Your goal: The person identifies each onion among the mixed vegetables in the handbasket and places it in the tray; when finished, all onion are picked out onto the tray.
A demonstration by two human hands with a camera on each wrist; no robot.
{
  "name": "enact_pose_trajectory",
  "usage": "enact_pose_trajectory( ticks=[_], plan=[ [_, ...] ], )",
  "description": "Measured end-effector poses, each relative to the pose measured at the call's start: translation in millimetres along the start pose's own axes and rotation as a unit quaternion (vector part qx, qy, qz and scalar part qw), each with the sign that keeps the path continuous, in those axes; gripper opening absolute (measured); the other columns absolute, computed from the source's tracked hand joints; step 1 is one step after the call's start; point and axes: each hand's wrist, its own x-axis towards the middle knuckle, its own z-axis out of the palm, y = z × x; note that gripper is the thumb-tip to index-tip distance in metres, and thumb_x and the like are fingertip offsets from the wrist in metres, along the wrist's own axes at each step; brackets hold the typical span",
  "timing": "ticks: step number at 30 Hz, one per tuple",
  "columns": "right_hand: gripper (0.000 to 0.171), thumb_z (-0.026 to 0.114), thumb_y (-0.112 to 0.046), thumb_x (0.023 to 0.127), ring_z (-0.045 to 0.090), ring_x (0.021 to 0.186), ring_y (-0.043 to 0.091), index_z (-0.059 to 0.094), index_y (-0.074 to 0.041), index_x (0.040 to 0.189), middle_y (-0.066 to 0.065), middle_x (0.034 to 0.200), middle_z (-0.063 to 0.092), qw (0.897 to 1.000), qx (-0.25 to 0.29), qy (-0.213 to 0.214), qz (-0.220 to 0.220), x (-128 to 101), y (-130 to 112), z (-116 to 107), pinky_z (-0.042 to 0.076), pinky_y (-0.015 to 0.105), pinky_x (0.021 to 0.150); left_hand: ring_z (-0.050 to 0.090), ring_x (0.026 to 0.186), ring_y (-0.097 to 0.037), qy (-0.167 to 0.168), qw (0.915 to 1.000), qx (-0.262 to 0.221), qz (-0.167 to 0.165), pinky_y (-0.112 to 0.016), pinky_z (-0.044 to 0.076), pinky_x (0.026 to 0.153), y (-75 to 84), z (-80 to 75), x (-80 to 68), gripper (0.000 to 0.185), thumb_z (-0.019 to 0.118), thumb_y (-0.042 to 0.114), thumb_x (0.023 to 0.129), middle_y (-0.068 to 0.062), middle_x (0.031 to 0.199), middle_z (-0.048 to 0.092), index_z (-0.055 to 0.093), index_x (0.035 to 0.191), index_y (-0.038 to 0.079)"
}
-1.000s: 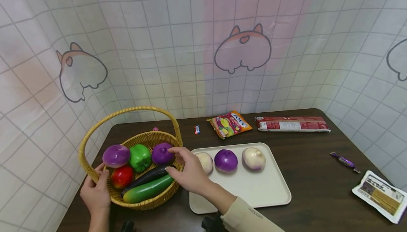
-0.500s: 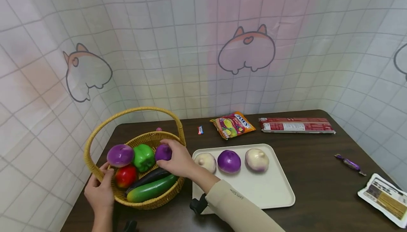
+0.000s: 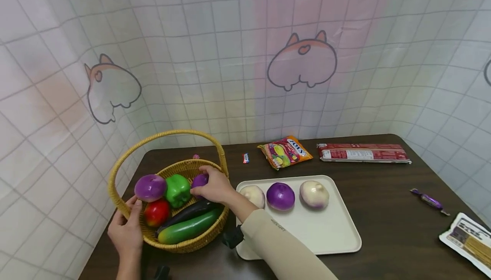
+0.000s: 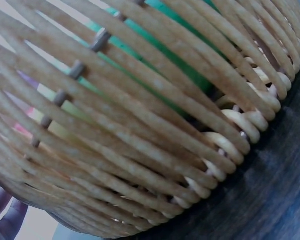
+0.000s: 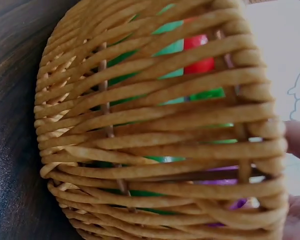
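Observation:
A yellow wicker basket [image 3: 180, 248] with a tall arched handle stands at the table's left. My left hand [image 3: 126, 231] grips its left rim near the foot of the handle. Inside the basket's right side, my right hand [image 3: 216, 186] holds a purple onion [image 3: 198, 180] between thumb and fingers, which partly cover it. Beside the onion lie a green bell pepper [image 3: 178, 190], a purple oval vegetable [image 3: 150, 188], a red fruit [image 3: 156, 212], a dark eggplant [image 3: 189, 214] and a green cucumber-like vegetable [image 3: 191, 227]. Both wrist views mostly show woven basket wall [image 4: 140, 120].
Right of the basket, a white tray [image 3: 330, 237] bears a purple onion [image 3: 281, 196] and two whitish bulbs [image 3: 314, 194]. Behind lie a candy bag [image 3: 285, 152], a small wrapped candy [image 3: 246, 158] and a long red packet [image 3: 362, 153]. A purple-wrapped candy [image 3: 429, 201] and white-gold pouch [image 3: 469, 239] lie right.
My right hand has moved left onto the purple onion, its thumb and fingers closing around it. My left hand stays on the basket rim. The head view has shifted slightly.

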Motion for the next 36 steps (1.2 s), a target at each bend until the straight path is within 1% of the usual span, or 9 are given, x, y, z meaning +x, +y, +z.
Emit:
enact_pose_trajectory(
  ticks=[2,5,10,14,19,23,26,31,36],
  plan=[
    [0.074,0.079,-0.029,0.079,0.059,0.112,0.025,0.046,-0.008,0.142,0.012,0.133,0.057,1.000,-0.004,-0.007,0.006,2,0,1,0.049,0.034,0.090,0.058,0.094,-0.001,0.004,1.0000,-0.004,-0.002,-0.011,0.039,0.076,0.2,-0.7,-0.5,0.031,0.076,0.025,0.086,0.022,0.094,0.069,0.067,0.090,-0.004],
    [0.076,0.080,-0.027,0.078,0.058,0.115,0.027,0.045,-0.006,0.142,0.013,0.134,0.055,1.000,-0.007,-0.016,0.013,3,0,4,0.049,0.038,0.093,0.058,0.094,-0.001,0.009,1.0000,0.000,0.002,-0.009,0.040,0.076,0.5,-1.3,-1.2,0.029,0.076,0.026,0.086,0.023,0.094,0.067,0.067,0.089,-0.002],
    [0.077,0.082,-0.027,0.076,0.055,0.115,0.030,0.045,-0.007,0.141,0.017,0.133,0.051,0.999,-0.012,-0.016,0.036,5,2,10,0.047,0.042,0.093,0.058,0.094,-0.001,0.006,0.9995,0.022,0.020,-0.011,0.040,0.076,0.1,1.5,-3.9,0.033,0.074,0.027,0.087,0.023,0.096,0.067,0.066,0.092,-0.005],
    [0.077,0.083,-0.027,0.075,0.055,0.112,0.028,0.047,-0.009,0.140,0.016,0.130,0.050,0.999,-0.020,-0.009,0.039,5,3,12,0.047,0.041,0.093,0.058,0.094,0.001,0.005,0.9989,0.032,0.035,-0.011,0.040,0.078,-0.2,2.5,-4.7,0.034,0.073,0.026,0.089,0.023,0.097,0.067,0.065,0.092,-0.007],
    [0.076,0.083,-0.025,0.075,0.057,0.107,0.025,0.047,-0.011,0.141,0.014,0.128,0.050,1.000,-0.021,-0.007,0.012,5,2,14,0.048,0.038,0.090,0.058,0.092,0.002,0.015,0.9980,0.044,0.042,-0.011,0.041,0.077,1.1,1.5,-4.0,0.033,0.072,0.027,0.089,0.026,0.094,0.065,0.067,0.092,-0.006],
    [0.077,0.084,-0.026,0.075,0.057,0.108,0.025,0.046,-0.013,0.141,0.012,0.130,0.049,1.000,-0.009,0.001,-0.005,4,2,14,0.049,0.038,0.089,0.057,0.089,0.004,0.025,0.9960,0.069,0.050,-0.011,0.040,0.075,2.3,1.3,-4.0,0.033,0.071,0.030,0.090,0.028,0.092,0.064,0.069,0.094,-0.003],
    [0.077,0.082,-0.027,0.076,0.057,0.109,0.023,0.045,-0.013,0.142,0.010,0.131,0.049,1.000,-0.004,0.008,-0.027,2,3,13,0.049,0.035,0.089,0.057,0.088,0.007,0.029,0.9945,0.081,0.059,-0.011,0.039,0.075,2.4,2.6,-4.6,0.032,0.070,0.030,0.090,0.022,0.095,0.069,0.070,0.094,-0.001],
    [0.071,0.077,-0.025,0.078,0.056,0.108,0.015,0.045,-0.014,0.140,0.004,0.132,0.050,0.997,0.009,0.011,-0.076,-12,1,9,0.048,0.028,0.087,0.059,0.085,0.007,0.035,0.9942,0.077,0.067,-0.013,0.039,0.071,1.8,3.9,-5.3,0.026,0.069,0.026,0.091,0.010,0.100,0.074,0.073,0.094,0.000],
    [0.065,0.073,-0.027,0.080,0.055,0.105,0.013,0.046,-0.018,0.138,0.000,0.130,0.050,0.994,0.035,0.017,-0.097,-31,2,1,0.049,0.027,0.083,0.059,0.086,0.004,0.030,0.9957,0.066,0.058,-0.013,0.039,0.069,0.6,3.0,-3.5,0.027,0.070,0.026,0.091,0.014,0.099,0.073,0.074,0.097,0.000]
  ],
)
